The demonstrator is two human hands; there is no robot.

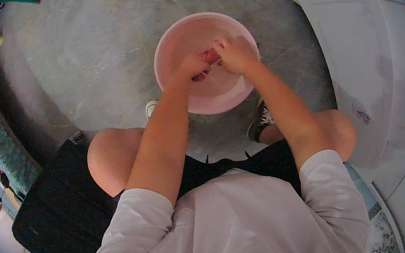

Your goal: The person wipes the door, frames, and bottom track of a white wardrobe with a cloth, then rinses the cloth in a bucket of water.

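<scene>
A round pink basin (169,42) stands on the floor in front of me, and both my hands are down inside it. Between them is a small, crumpled-looking red item (210,56), possibly cloth; the blur leaves its kind unclear. My left hand (193,67) is closed around its left side, and a darker red patch shows below those fingers. From the right, my right hand (235,52) grips the other side with bent fingers. The hands are close together, above the basin's bottom. Whether the basin holds water is hard to tell.
Grey concrete floor (91,56) surrounds the basin. A black suitcase-like object (62,208) lies by my left knee, near a green patterned cushioned edge (0,124). At my right is a large white panel or cabinet (358,46). My shoes flank the basin's near side.
</scene>
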